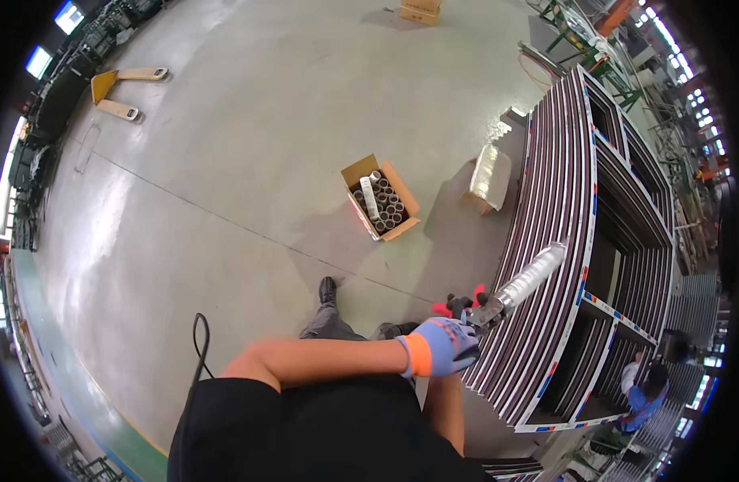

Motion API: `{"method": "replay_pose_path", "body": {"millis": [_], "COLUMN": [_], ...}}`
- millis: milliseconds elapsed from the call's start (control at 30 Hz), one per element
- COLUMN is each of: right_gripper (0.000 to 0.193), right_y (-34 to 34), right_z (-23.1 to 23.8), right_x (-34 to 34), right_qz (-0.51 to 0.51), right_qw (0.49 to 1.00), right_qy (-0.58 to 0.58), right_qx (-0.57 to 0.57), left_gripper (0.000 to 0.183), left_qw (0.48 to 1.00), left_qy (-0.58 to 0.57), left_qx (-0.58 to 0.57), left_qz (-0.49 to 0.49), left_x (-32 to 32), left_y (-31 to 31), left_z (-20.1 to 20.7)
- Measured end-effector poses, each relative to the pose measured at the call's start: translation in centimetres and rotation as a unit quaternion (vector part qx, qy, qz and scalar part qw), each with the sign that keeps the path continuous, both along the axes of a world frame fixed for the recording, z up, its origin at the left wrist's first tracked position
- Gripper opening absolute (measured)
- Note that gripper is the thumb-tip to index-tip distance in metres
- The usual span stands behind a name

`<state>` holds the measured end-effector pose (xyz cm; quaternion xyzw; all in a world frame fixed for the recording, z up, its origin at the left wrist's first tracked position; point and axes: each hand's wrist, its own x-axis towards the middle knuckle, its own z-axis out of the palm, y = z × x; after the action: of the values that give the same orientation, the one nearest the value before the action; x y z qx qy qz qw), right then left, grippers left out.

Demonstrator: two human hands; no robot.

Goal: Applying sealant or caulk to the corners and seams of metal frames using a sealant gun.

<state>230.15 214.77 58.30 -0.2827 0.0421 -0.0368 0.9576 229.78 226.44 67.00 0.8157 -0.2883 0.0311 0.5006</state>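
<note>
A caulking gun [486, 312] with a long silvery-white tube [533, 278] points up and right from my hands. Its far end lies over the edges of stacked metal frames [555, 161]; whether it touches them I cannot tell. My left hand [443, 347], in a blue glove with an orange cuff, reaches across my body, its fingers closed around the gun's grip end. Partly hidden behind it is my right hand [459, 304], whose black and red gloved fingers close at the gun's rear.
An open cardboard box [401, 186] of upright tubes, one lying on top, stands ahead on the floor. A plastic-wrapped box [483, 178] sits beside the frames. At far left is a yellow pallet jack [104, 87]. A person in blue [644, 403] works beyond the frames.
</note>
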Motion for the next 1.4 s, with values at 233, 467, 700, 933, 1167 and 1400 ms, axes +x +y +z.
{"method": "replay_pose_path", "body": {"millis": [233, 467, 700, 933, 1167, 1400], "right_gripper": [0.025, 0.024, 0.018, 0.036, 0.050, 0.062], "right_y": [3.7, 1.5, 5.9, 8.0, 9.4, 9.8], "right_z": [1.1, -3.1, 2.6, 4.4, -0.2, -10.0], "right_x": [7.6, 12.0, 12.7, 14.9, 18.7, 22.2], "right_qz": [-0.229, -0.070, -0.051, -0.064, 0.135, 0.275], "right_qw": [0.826, 0.995, 0.935, 0.383, 0.290, 0.311], "right_qy": [0.071, -0.073, 0.036, -0.232, -0.160, 0.174], "right_qx": [-0.510, 0.027, -0.348, -0.892, -0.934, -0.893], "left_gripper": [0.025, 0.032, 0.051, 0.050, 0.045, 0.047], "left_qw": [0.748, 0.967, 0.964, 0.843, 0.636, 0.818], "left_qy": [0.464, 0.195, 0.221, 0.273, 0.295, 0.206], "left_qx": [-0.463, -0.050, -0.133, -0.444, -0.613, -0.208], "left_qz": [-0.106, -0.158, 0.063, 0.133, 0.365, 0.494], "left_x": [-2.3, -1.4, 9.7, 19.4, 23.5, 24.1], "left_y": [16.7, 25.2, 24.5, 18.7, 27.3, 45.2], "left_z": [0.0, -1.2, -1.3, 0.1, -6.4, -12.6]}}
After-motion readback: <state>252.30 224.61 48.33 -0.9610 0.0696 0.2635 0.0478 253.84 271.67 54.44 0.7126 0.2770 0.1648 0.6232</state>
